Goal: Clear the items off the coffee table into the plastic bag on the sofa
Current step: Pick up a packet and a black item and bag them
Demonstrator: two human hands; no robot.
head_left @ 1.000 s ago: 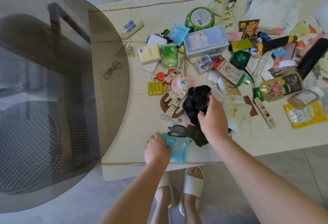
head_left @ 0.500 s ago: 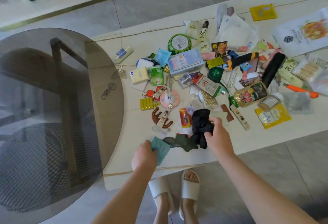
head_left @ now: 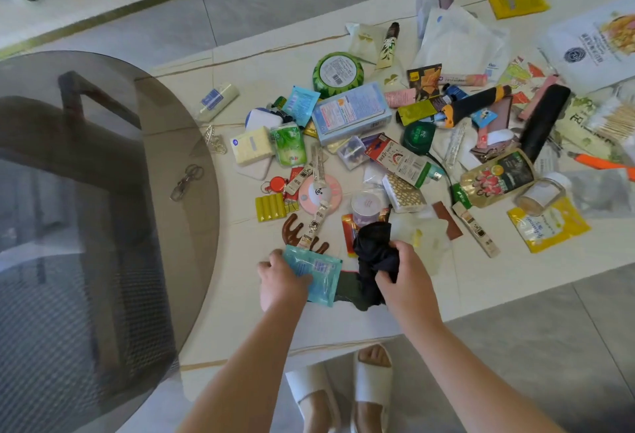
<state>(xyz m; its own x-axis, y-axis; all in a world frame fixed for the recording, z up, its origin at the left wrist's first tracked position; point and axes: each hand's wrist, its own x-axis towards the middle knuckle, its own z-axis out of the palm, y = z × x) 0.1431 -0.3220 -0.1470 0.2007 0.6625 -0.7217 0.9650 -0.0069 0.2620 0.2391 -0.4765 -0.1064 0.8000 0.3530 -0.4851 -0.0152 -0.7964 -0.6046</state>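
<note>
- Nearest the camera, two feet in white slippers stand on the grey floor at the near edge of the coffee table
- The left hand has its fingers curled round a light-blue sachet, held just above the tabletop near that edge
- The right hand grips a bunched black cloth; something dark green hangs under it, and I cannot tell whether it is part of the same bundle
- Just beyond the hands lie a brown antler-shaped clip, yellow batteries and a round pink pad
- Mid-table sits a dense scatter: a pale-blue box, a green round tin, a green tape roll, a snack pouch
- Farthest, a white packet and a yellow sachet; a key clip lies under the smoked-glass round top at left
- The sofa and the plastic bag are out of view
- Judged from this, clearing is at an early stage: two items are in hand, dozens are left on the table, and nothing shows what has reached the bag
</note>
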